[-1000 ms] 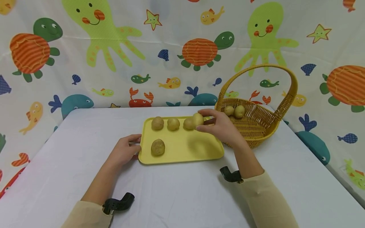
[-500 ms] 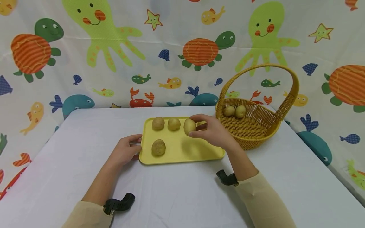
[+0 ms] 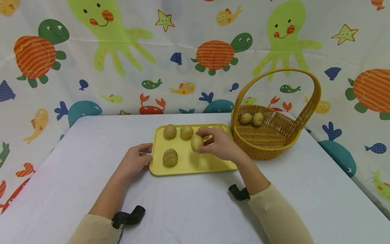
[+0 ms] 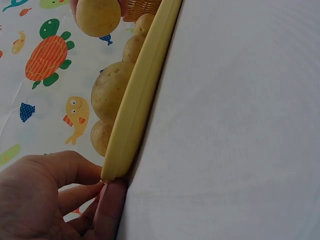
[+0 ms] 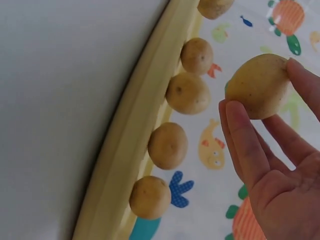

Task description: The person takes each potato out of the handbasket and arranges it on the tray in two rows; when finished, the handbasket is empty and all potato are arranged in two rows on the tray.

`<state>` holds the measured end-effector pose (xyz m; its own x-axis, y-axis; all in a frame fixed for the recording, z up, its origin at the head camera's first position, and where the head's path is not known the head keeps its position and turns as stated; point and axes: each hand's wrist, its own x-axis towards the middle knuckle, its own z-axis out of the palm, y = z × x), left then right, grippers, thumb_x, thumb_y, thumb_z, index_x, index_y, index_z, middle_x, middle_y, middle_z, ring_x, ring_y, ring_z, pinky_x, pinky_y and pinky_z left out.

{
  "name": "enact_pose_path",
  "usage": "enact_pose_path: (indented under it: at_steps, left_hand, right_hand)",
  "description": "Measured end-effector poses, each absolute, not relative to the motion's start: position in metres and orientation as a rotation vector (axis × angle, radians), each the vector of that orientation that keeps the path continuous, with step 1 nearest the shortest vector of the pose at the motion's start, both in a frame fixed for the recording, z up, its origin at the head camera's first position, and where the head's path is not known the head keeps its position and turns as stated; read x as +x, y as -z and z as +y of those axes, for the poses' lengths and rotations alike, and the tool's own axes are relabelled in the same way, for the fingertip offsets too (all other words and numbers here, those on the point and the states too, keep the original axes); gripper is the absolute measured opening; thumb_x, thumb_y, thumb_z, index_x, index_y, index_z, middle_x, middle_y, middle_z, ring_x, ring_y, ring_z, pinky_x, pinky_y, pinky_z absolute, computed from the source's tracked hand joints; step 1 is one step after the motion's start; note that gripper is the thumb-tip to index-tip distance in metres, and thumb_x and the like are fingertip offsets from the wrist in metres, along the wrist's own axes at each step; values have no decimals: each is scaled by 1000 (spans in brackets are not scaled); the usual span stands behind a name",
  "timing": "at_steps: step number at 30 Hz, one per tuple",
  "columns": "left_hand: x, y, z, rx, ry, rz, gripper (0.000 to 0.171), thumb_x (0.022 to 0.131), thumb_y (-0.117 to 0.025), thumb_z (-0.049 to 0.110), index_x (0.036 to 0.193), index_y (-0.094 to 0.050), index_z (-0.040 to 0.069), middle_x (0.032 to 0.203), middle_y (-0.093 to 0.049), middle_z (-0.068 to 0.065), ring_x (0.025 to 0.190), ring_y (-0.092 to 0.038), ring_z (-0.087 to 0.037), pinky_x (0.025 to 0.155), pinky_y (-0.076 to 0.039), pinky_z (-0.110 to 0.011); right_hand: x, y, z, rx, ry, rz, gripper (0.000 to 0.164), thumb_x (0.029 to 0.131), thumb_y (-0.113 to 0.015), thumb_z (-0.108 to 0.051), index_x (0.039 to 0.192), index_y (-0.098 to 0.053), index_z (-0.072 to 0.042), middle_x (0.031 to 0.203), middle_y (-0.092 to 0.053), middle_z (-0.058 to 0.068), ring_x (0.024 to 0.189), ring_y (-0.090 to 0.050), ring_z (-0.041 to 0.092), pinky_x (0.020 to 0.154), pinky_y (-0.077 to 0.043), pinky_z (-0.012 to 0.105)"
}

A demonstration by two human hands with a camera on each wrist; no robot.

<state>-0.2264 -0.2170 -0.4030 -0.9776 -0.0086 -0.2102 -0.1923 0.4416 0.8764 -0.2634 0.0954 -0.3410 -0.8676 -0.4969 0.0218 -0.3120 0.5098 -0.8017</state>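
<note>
In the head view my right hand (image 3: pixel 220 144) pinches a potato (image 3: pixel 196 142) between thumb and fingertips, above the middle of a yellow tray (image 3: pixel 195 166). The right wrist view shows the same potato (image 5: pixel 260 85) held apart from the others. My left hand (image 3: pixel 134 160) grips the tray's left edge; in the left wrist view its fingers meet at the tray's end (image 4: pixel 125 135). On the tray, a potato (image 3: pixel 170 157) lies at front left. Behind it runs a row of several, including one potato (image 3: pixel 169 131) at the left end; those at the right are partly hidden by my right hand.
A wicker basket (image 3: pixel 265 150) with a tall handle stands right of the tray, with two potatoes (image 3: pixel 251 119) at its back left. A white cloth (image 3: pixel 182 206) covers the table. Behind hangs a curtain (image 3: pixel 182 44) printed with sea animals.
My right hand has carried its potato left and toward me, from over the tray's back row to over its middle. The left hand has stayed at the tray's edge.
</note>
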Motion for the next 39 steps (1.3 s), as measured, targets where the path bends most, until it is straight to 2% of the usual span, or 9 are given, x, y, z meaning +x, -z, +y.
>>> enact_pose_path:
  at_steps: [4,11,24,33,39]
  left_hand:
    - [-227,403,-216,-176,-1554,2515,65,90,-56,4,155,-44,2,142,-53,-19,110,-60,-27,77,-63,-33]
    - [-227,402,-216,-176,-1559,2517,64,91,-56,5,154,-45,2,142,-54,-19,110,-60,-26,77,-63,-32]
    - [-228,403,-218,-169,-1561,2515,65,91,-55,5,155,-43,1,144,-53,-20,109,-61,-26,77,-63,-32]
    - [-226,401,-216,-172,-1573,2505,65,91,-55,4,155,-44,2,144,-53,-20,111,-61,-26,78,-63,-32]
    - [-226,402,-216,-181,-1561,2512,65,91,-55,4,155,-44,2,143,-53,-19,112,-60,-26,77,-63,-32]
  right_hand:
    - [-263,346,92,-720,1250,2533,57,86,-84,-20,138,-63,-11,134,-65,9,106,-71,26,91,-59,36]
    - [-266,350,87,-801,1175,2527,57,86,-83,-17,138,-63,-6,135,-65,11,114,-68,25,94,-59,34]
    - [-269,359,70,-843,954,2570,54,84,-83,-16,134,-66,-6,123,-66,5,106,-64,20,92,-58,30]
    - [-266,363,67,-850,893,2609,54,84,-82,-14,135,-66,-7,127,-67,4,97,-64,17,89,-55,30]
    - [-265,363,66,-939,837,2591,53,86,-77,-13,138,-64,-9,134,-66,4,101,-61,19,90,-52,30]
